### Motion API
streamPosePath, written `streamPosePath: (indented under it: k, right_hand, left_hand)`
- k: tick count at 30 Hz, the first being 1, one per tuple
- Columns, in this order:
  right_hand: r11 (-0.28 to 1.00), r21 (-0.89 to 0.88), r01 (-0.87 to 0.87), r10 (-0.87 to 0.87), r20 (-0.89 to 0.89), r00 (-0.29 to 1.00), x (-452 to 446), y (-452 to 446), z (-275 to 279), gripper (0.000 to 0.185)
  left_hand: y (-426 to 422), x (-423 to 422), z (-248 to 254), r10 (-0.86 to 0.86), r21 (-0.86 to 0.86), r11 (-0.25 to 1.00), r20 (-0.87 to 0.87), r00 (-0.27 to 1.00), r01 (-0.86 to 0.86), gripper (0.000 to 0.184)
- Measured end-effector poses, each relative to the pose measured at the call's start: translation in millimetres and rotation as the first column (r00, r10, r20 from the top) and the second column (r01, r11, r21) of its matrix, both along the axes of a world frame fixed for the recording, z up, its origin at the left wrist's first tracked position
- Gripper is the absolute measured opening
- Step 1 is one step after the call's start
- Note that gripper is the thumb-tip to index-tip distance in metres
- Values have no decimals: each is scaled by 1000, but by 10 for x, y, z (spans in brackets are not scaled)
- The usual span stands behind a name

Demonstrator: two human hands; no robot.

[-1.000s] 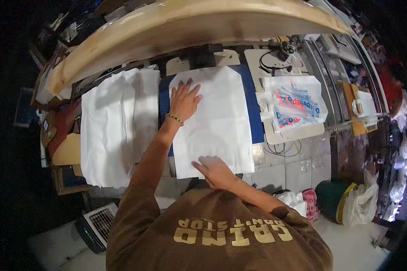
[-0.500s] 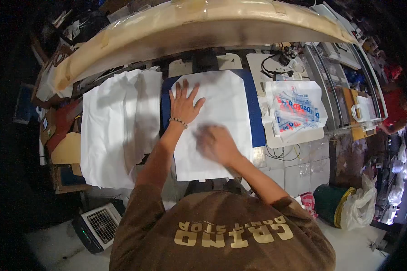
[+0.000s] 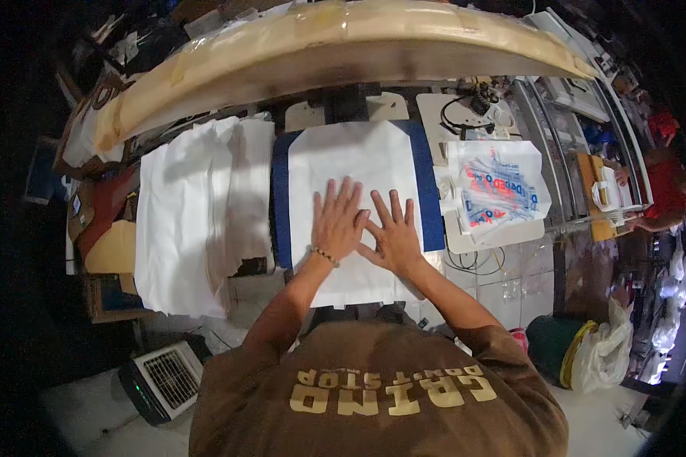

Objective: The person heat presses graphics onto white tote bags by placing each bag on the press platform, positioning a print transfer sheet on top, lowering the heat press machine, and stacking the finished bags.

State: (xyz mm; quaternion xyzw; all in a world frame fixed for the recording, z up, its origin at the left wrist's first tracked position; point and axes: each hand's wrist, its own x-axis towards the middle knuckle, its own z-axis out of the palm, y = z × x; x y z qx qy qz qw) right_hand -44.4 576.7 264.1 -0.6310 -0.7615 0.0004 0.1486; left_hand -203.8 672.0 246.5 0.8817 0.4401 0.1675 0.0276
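I look from one camera on the person's head, forward and steeply down, quite near: brown shirt [image 3: 373,343] at the bottom, left hand [image 3: 337,222] and right hand [image 3: 393,238] around the middle, curved board [image 3: 335,34] above

A box with a grille [image 3: 171,379] sat on the floor [image 3: 80,407]. A plastic bag [image 3: 604,352] was beside a green tub [image 3: 549,343]. A person [image 3: 663,190] wore red.

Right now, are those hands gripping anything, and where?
Nothing is held: the left hand and right hand lie open, palms down, on the white sheet.
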Motion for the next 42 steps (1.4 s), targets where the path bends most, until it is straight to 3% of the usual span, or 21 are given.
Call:
streamPosePath:
  k: [3,9,11,13,15,16,18,19,21,23,25,26,27,29,30,31,32,33,35,39,42]
  right_hand:
    - [998,44,-37,38,-43,998,87,-83,37,72]
    - [993,-33,113,-114,-20,993,412,-315,77,75]
    - [991,44,125,-125,2,992,422,-300,104,65]
    - [976,98,195,-162,-274,948,387,-226,54,52]
    - [954,133,267,-218,-298,929,317,-106,92,41]
    - [930,101,354,-289,-396,872,304,-47,87,38]
    - [878,115,465,-354,-498,791,324,94,38,30]
    - [879,115,462,-350,-500,792,356,125,8,30]
    - [901,2,434,-305,-709,636,382,161,162,29]
    - [900,-77,430,-347,-725,595,510,246,160,29]
    - [904,-137,405,-258,-930,261,695,445,-205,26]
    - [896,-46,442,-294,-808,511,650,348,55,18]
    - [898,-45,438,-290,-808,513,646,313,38,18]
    - [847,235,477,-331,-470,818,670,346,41,19]
    - [847,236,476,-329,-471,818,568,357,151,19]
    - [841,362,402,-216,-455,864,421,391,244,23]
    - [817,478,322,-106,-424,899,293,409,313,27]
    - [930,329,167,-44,-351,935,263,481,67,40]
    - [985,170,16,-18,11,1000,205,495,-339,53]
    - [986,101,130,-125,-56,991,272,242,-48,61]
    - [991,95,99,-92,-75,993,383,214,-2,64]
  left_hand:
    - [3,-223,77,102,13,995,-33,994,-102,65]
    - [95,-418,5,242,14,970,-106,965,-242,67]
    - [232,-479,-154,317,-28,949,101,943,-315,73]
    - [236,-415,42,345,50,935,89,934,-350,76]
    - [219,-372,245,534,-264,835,173,828,-483,79]
    - [281,-416,73,514,-144,858,286,809,-494,80]
    - [393,-482,-76,540,-152,839,342,769,-522,78]
    - [439,-501,-128,562,-165,821,401,724,-546,76]
    - [477,-490,-62,527,-207,845,474,705,-493,71]
    - [528,-447,21,492,-244,868,544,679,-433,66]
    - [593,-371,76,421,-228,906,571,705,-356,62]
    - [661,-337,-5,499,-281,866,499,708,-413,61]
    - [644,-341,-26,501,-280,865,501,706,-416,61]
    - [636,-327,-29,350,106,891,458,817,-441,60]
    - [442,-190,267,503,25,844,313,806,-536,47]
    - [427,-77,189,504,25,843,313,805,-537,47]
    - [414,7,47,322,103,927,268,908,-360,44]
    - [360,101,-52,127,166,973,207,970,-163,43]
    - [-56,395,-54,-30,15,999,113,993,29,47]
    - [-200,94,101,141,7,990,-85,986,-141,63]
    - [-150,-158,57,163,-26,986,-34,986,-164,66]
